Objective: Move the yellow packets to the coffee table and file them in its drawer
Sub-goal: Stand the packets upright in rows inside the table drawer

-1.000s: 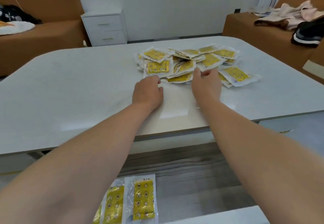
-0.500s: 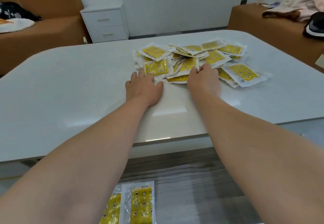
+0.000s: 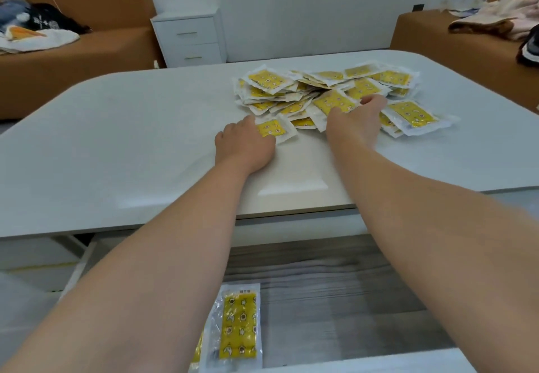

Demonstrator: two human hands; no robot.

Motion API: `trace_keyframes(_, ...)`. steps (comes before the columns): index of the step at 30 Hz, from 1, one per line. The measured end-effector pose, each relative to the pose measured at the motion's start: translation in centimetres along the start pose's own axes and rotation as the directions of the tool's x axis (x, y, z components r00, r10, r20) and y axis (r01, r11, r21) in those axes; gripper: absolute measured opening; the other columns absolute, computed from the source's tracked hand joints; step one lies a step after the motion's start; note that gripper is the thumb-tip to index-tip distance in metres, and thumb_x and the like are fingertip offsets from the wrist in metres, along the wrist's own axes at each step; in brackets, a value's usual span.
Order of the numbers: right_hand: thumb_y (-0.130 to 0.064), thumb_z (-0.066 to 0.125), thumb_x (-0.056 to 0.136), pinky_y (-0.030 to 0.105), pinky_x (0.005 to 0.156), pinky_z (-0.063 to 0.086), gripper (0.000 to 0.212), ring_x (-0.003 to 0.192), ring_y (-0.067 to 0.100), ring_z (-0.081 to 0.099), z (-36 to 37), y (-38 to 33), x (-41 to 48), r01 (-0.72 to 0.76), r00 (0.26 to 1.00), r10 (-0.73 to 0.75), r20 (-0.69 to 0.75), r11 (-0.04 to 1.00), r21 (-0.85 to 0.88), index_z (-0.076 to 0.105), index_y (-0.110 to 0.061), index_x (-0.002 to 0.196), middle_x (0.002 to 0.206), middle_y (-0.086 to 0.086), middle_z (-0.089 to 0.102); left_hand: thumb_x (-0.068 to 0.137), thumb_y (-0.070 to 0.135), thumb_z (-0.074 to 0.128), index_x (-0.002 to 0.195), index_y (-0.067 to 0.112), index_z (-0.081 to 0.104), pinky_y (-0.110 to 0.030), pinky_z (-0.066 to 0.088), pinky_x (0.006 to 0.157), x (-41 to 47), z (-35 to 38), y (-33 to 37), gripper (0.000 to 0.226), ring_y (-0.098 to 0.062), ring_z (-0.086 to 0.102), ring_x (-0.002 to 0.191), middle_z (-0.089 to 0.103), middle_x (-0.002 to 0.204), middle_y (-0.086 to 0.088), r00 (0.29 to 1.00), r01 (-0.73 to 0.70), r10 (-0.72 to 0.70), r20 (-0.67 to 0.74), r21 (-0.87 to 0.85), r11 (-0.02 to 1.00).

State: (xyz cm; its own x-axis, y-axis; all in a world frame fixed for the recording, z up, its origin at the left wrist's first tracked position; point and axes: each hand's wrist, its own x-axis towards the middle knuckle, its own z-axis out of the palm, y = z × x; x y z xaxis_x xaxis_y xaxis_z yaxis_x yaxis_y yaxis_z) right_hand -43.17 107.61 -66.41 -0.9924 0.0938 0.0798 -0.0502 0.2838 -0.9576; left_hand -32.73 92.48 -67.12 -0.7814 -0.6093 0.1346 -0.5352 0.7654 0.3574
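**A:** Where are the packets?

**B:** A loose heap of yellow packets (image 3: 320,86) lies on the white worktop (image 3: 131,139), right of centre and toward the far side. Many overlap, so I cannot count them. One lone packet (image 3: 274,131) sits at the heap's near left edge, touching it.

**A:** And the hands?

**B:** Two bare arms reach in from the near edge. The left hand (image 3: 243,146) rests on the worktop, its fingers curled down onto the near left corner of the lone packet, holding it. The right hand (image 3: 354,123) lies on the near side of the heap. Its fingers (image 3: 374,100) bend over a packet on top, with the thumb to the left. I cannot tell whether it grasps that packet or only presses on it.

**A:** Is anything filed?

**B:** Yes. Below the worktop's near edge a drawer (image 3: 335,285) is open, showing a grey wood-grain floor. Filed packets (image 3: 239,326) lie flat at its near left. One is on top with more edges showing beneath it, and the left arm partly hides them.

**A:** What surrounds the worktop?

**B:** A brown sofa (image 3: 102,51) at far left carries clothes (image 3: 35,31). A white two-drawer cabinet (image 3: 189,37) stands just right of it against the wall. A second brown seat (image 3: 437,37) at far right holds more clothing (image 3: 495,19).
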Motion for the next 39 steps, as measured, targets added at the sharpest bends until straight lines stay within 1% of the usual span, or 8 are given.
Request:
trace_keyframes(7,-0.025,0.06,0.093,0.034,0.089,0.052,0.049,0.103,0.017,0.061,-1.0,0.4,0.0,-0.034,0.999,0.036,-0.04,0.998,0.057,0.049,-0.026,0.141,0.111,-0.006,0.057,0.086,0.065,0.05,0.141,0.016,0.047,-0.045,0.034,0.103,-0.2,0.8,0.1,0.074,-0.035,0.041,0.128,0.047,0.137,-0.014,0.997,0.009,-0.003,-0.078,0.081,0.997)
trace_keyframes(16,-0.017,0.062,0.082,0.026,0.058,0.044,0.034,0.076,0.011,0.057,-1.2,-0.2,-1.3,-0.074,0.993,0.082,-0.082,0.992,0.098,0.052,-0.022,0.114,0.092,-0.007,0.055,0.086,0.047,0.06,0.122,0.014,0.05,-0.045,0.044,0.098,-0.5,-0.4,-0.3,0.05,-0.033,0.058,0.111,0.058,0.122,-0.007,0.991,0.056,-0.086,-0.099,-0.271,0.961)
trace_keyframes(23,-0.015,0.065,0.081,0.031,0.08,0.056,0.049,0.087,0.011,0.059,-1.6,-0.5,-0.6,-0.088,0.995,0.083,0.047,0.99,0.11,0.058,-0.025,0.129,0.106,-0.008,0.062,0.092,0.03,0.064,0.113,0.019,0.051,-0.026,0.044,0.064,-1.3,-0.7,-1.0,0.027,-0.019,0.061,0.091,0.062,0.102,0.004,0.981,-0.022,-0.124,-0.15,-0.718,0.695)
trace_keyframes(26,0.0,0.069,0.085,0.017,0.064,0.058,0.04,0.085,0.015,0.061,-3.5,-1.9,-2.1,-0.199,0.956,0.168,0.239,0.974,0.111,0.068,-0.012,0.123,0.102,0.002,0.065,0.095,0.028,0.066,0.11,0.016,0.065,-0.028,0.056,0.073,-3.6,-1.7,-1.3,0.019,-0.019,0.069,0.093,0.071,0.1,0.004,0.99,-0.022,-0.1,-0.101,-0.805,0.592)
trace_keyframes(29,0.012,0.068,0.082,0.039,0.078,0.065,0.034,0.094,0.033,0.073,-7.0,-1.3,-6.3,-0.338,0.889,0.228,0.397,0.911,0.236,0.073,-0.007,0.11,0.1,0.015,0.075,0.095,0.019,0.07,0.101,0.019,0.074,-0.044,0.062,0.084,-8.7,-2.8,-1.5,0.007,-0.019,0.076,0.092,0.078,0.099,0.0,0.996,0.056,-0.087,0.018,-0.89,0.453)
trace_keyframes(32,0.015,0.065,0.083,0.037,0.076,0.063,0.033,0.092,0.029,0.077,-10.8,0.3,-9.9,-0.388,0.813,0.177,0.555,0.875,0.289,0.07,-0.006,0.107,0.096,0.011,0.079,0.088,0.004,0.075,0.104,0.014,0.073,-0.049,0.062,0.084,-13.6,-4.7,-1.2,0.019,-0.024,0.076,0.094,0.079,0.101,-0.005,0.982,0.181,-0.106,0.155,-0.928,0.326)
trace_keyframes(36,0.015,0.066,0.083,0.037,0.082,0.059,0.034,0.095,0.027,0.077,-13.9,2.9,-11.9,-0.4,0.676,0.102,0.73,0.883,0.247,0.066,-0.006,0.11,0.102,0.011,0.078,0.08,0.001,0.08,0.106,0.015,0.071,-0.042,0.06,0.083,-18.1,-6.2,-2.2,0.031,-0.022,0.077,0.089,0.079,0.096,-0.004,0.948,0.29,-0.05,0.315,-0.786,0.545)
trace_keyframes(39,0.016,0.069,0.082,0.043,0.088,0.059,0.04,0.092,0.027,0.077,-14.1,4.9,-12.5,-0.247,0.621,0.068,0.781,0.962,0.113,0.061,-0.01,0.112,0.098,0.01,0.079,0.077,0.01,0.086,0.102,0.023,0.069,-0.037,0.06,0.072,-20.0,-5.0,-3.0,0.033,-0.015,0.076,0.076,0.077,0.084,0.0,0.874,0.306,-0.001,0.485,-0.551,0.776)
